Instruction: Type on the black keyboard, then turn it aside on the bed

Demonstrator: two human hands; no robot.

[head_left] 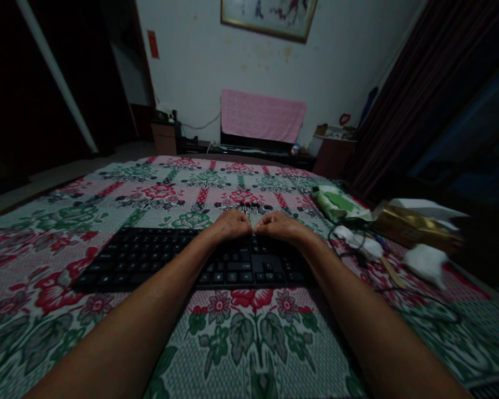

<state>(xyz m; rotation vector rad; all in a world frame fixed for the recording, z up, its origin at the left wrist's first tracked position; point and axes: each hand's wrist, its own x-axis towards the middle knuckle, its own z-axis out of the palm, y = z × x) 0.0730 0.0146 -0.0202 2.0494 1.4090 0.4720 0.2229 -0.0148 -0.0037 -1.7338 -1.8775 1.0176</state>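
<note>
A black keyboard (149,257) lies on a bed covered with a floral red and green sheet (241,332). Both my forearms reach across the keyboard. My left hand (232,224) and my right hand (276,224) rest side by side at the keyboard's far edge, knuckles nearly touching. The fingers of both are curled under and closed. Whatever they hold, if anything, is hidden beneath them.
To the right on the bed lie a green and white packet (336,202), a tangle of black cable with a white plug (360,241), a gold box (411,227) and crumpled white tissue (426,263). A pink cloth (261,116) covers a screen by the far wall.
</note>
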